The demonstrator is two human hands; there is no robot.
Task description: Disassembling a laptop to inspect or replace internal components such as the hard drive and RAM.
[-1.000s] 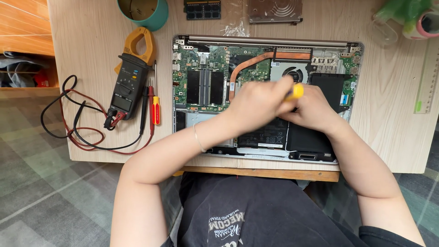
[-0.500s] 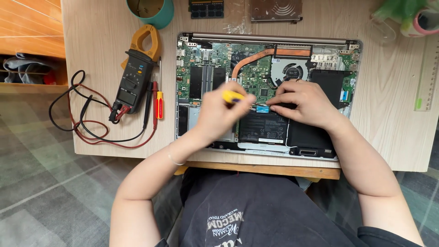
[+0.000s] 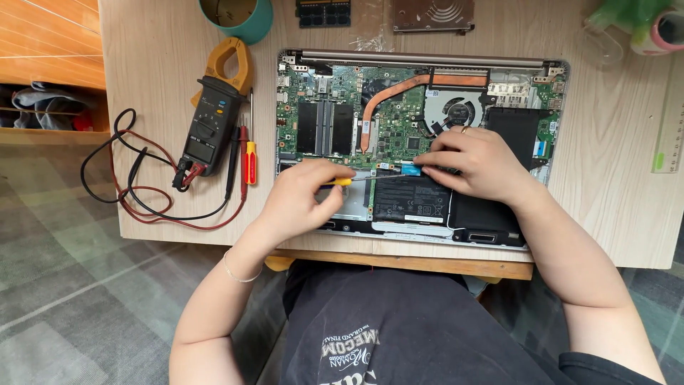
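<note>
**Labels and screens on the bench**

A white rectangular label [image 3: 413, 211] lies on the black battery, low in the middle of the frame. Just above it, at the centre, a small bright blue tag [image 3: 411, 170] sits beside the fingers of the right hand [image 3: 474, 162]. At centre left, the black and yellow meter [image 3: 211, 121] carries a grey rectangular screen [image 3: 197, 150] near its lower end; the screen looks blank.

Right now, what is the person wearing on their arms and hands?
Both arms are bare, with no sleeves in view. The left hand has a thin bracelet at the wrist. The right hand has a ring on one finger. No gloves.
</note>
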